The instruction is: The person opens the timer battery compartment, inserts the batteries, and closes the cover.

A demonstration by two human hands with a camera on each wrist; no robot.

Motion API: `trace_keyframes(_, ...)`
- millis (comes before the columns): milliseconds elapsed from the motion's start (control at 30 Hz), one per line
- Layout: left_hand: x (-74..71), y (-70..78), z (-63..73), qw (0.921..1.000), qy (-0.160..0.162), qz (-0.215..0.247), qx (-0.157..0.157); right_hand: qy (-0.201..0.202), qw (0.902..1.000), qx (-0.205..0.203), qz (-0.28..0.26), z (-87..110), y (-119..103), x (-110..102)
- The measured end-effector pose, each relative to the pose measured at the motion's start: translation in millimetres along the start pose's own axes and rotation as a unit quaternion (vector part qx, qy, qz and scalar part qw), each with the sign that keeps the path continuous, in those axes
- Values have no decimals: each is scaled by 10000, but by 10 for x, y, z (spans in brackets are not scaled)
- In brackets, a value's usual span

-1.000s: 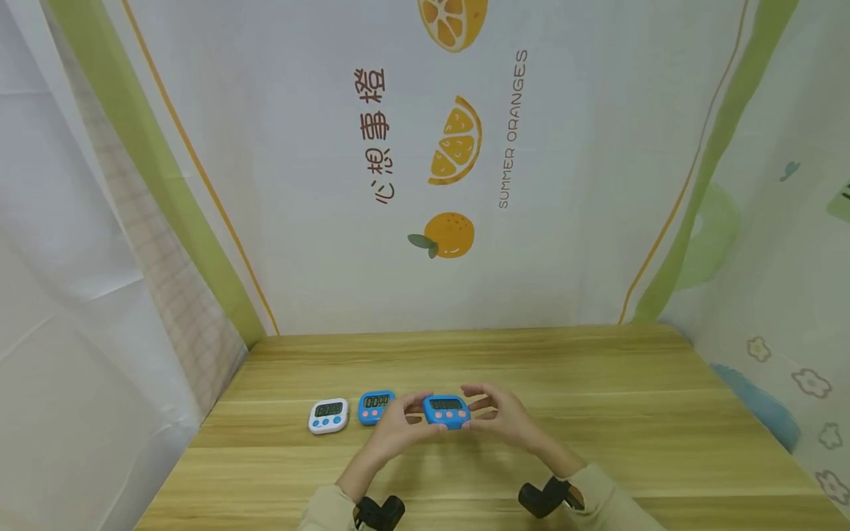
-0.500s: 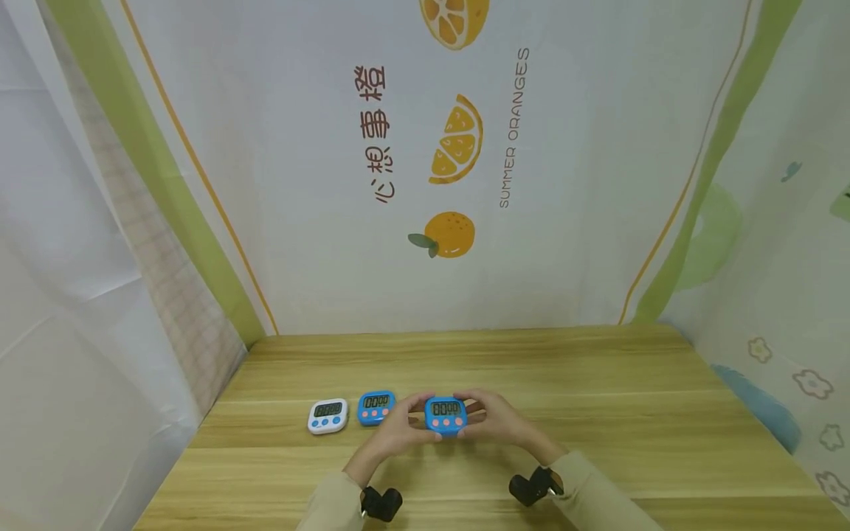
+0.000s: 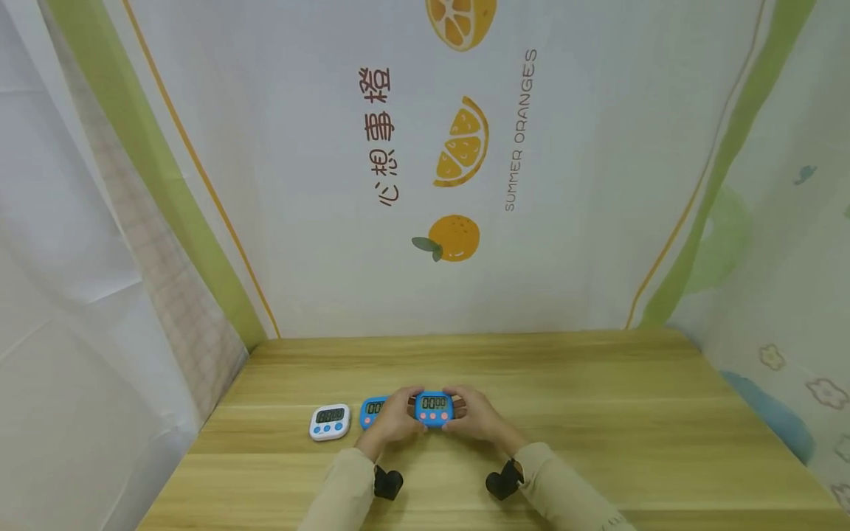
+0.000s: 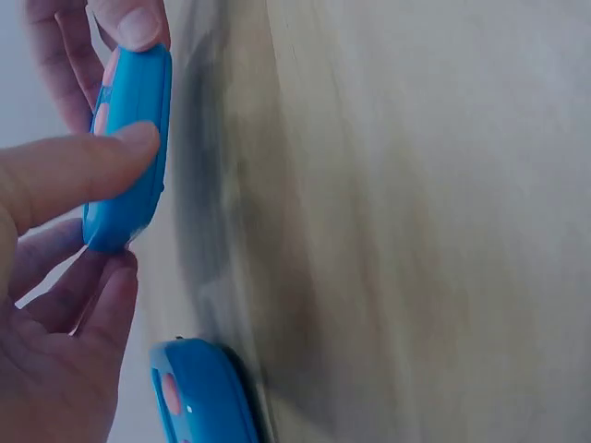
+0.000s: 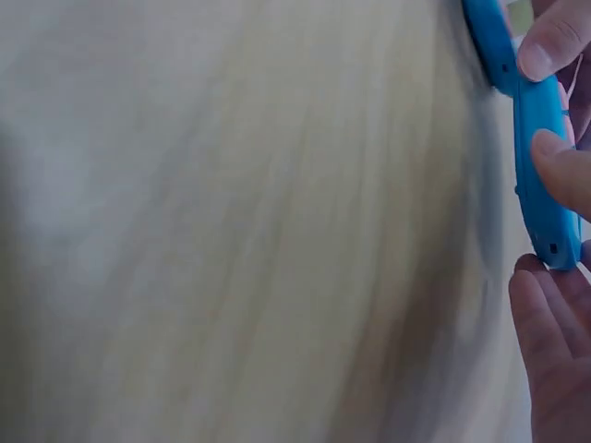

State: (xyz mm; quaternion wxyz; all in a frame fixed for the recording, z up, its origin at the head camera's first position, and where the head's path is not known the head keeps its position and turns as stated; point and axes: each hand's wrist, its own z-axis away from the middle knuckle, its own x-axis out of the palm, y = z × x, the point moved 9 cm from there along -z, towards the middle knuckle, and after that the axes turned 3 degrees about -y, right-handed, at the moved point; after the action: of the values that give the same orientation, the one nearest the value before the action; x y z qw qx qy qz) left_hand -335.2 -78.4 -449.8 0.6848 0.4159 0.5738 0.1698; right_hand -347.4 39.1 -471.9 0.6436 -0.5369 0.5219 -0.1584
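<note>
A blue digital kitchen timer with pink buttons and a "00:00" display is held between both hands, its face toward the head camera. My left hand pinches its left end, thumb on the near edge and fingers behind. My right hand grips the right end likewise. In the left wrist view the timer stands on edge, apart from the wood surface below. A second blue timer lies just left, partly hidden by my left hand. Farther left lies a white timer with blue buttons.
The wooden table extends to both sides and toward the back. Behind it hangs a white curtain printed with oranges. Hanging cloth borders the left side, and patterned cloth the right.
Both hands have shifted left with the held timer, closer to the second blue timer. Its face has tilted up toward the head camera. My right fingers have closed in on its end.
</note>
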Motion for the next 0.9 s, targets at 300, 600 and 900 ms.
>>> trace_keyframes(300,-73,-152,-39,9984,301,-393,-267,36,9996,93,264,-116,9,73)
trace_keyframes(600,-119,-217,-39,9942,462,-914,-334,98,9998,105,155,-187,63,115)
trace_keyframes(900,-118,-247,-44,9951,338,-842,-382,139,9994,249,181,-176,95,115)
